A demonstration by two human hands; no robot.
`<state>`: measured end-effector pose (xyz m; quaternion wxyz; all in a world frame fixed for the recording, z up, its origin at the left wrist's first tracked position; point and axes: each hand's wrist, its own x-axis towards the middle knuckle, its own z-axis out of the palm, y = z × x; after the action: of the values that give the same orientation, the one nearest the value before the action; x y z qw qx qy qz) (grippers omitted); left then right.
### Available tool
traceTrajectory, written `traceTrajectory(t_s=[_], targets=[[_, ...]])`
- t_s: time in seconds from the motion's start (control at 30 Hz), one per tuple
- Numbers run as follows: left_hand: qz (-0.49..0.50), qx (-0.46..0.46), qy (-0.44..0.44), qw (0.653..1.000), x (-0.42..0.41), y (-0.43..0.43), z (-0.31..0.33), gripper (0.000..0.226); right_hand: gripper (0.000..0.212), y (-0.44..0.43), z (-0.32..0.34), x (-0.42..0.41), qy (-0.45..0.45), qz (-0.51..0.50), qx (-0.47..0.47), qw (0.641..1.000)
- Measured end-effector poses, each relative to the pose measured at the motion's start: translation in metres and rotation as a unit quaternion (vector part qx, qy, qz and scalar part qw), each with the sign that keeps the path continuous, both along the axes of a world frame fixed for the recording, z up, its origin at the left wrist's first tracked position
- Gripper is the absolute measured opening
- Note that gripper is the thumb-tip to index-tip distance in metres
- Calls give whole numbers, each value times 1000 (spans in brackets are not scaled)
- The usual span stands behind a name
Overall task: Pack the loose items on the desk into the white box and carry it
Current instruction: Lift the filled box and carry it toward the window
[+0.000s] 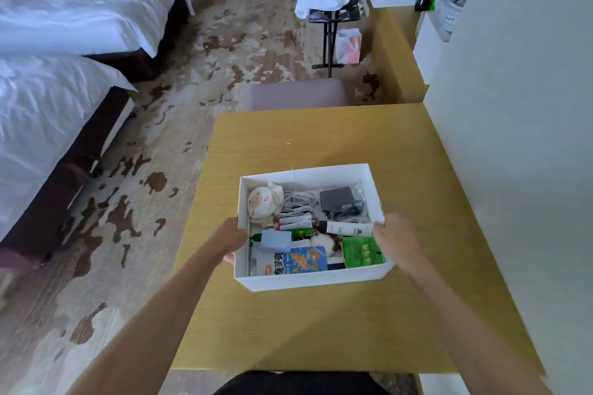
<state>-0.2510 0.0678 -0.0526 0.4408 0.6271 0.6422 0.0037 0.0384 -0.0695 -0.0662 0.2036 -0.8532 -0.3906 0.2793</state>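
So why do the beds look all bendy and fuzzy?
Head view: the wide lens curves the edges, so the beds bow and smear; the box in the middle stays sharp; soft light, with a faint shadow across the desk.

- Wooden desk (321, 324) bare all around the white box (308, 280) — open room near, far and left.
- Wall (513, 138) close along the desk's right edge.
- Padded stool (295, 94) just beyond the far edge.
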Motion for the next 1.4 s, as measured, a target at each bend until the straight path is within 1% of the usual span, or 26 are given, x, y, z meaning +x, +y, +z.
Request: traceTrajectory(t_s=[0.07,0.13,0.2,0.27,0.37,0.47,0.57,0.63,0.7,0.77,0.87,0.93,1.0,1.1,1.2,1.3,1.4], targets=[[22,28,8,999,-21,-6,-7,17,37,7,4,-13,17,28,17,999],[42,60,37,997,-46,-11,-10,16,37,16,8,-29,35,50,28,998],[42,120,89,988,-74,-17,-9,26,30,28,13,-47,49,75,25,996],[43,191,116,974,-101,-23,-3,35,26,42,17,-68,63,98,25,993],[93,230,133,959,-140,-36,9,43,31,64,23,-103,71,140,41,987],[145,225,135,954,-184,-50,18,48,31,94,31,-148,49,216,57,973],[213,210,136,944,-234,-64,24,42,32,124,38,-207,14,275,69,959],[256,198,142,936,-272,-74,24,36,25,142,38,-253,1,303,50,952],[292,186,144,927,-317,-82,21,33,16,158,34,-305,15,334,33,942],[321,179,141,919,-367,-90,16,31,13,171,30,-362,1,361,28,932],[370,172,120,905,-443,-102,7,26,16,185,26,-446,-58,403,54,912],[393,174,124,895,-495,-112,2,20,18,191,22,-504,-58,429,66,899],[415,176,132,883,-542,-123,0,18,23,197,20,-562,-52,454,64,887],[455,172,146,861,-602,-145,3,22,30,201,18,-644,-50,492,71,866],[509,153,136,836,-655,-170,2,23,22,204,14,-723,-50,537,68,839],[564,143,142,801,-700,-199,-1,24,22,205,8,-801,-54,593,76,800],[622,130,159,756,-738,-229,-5,33,21,203,1,-883,-47,655,74,750]])
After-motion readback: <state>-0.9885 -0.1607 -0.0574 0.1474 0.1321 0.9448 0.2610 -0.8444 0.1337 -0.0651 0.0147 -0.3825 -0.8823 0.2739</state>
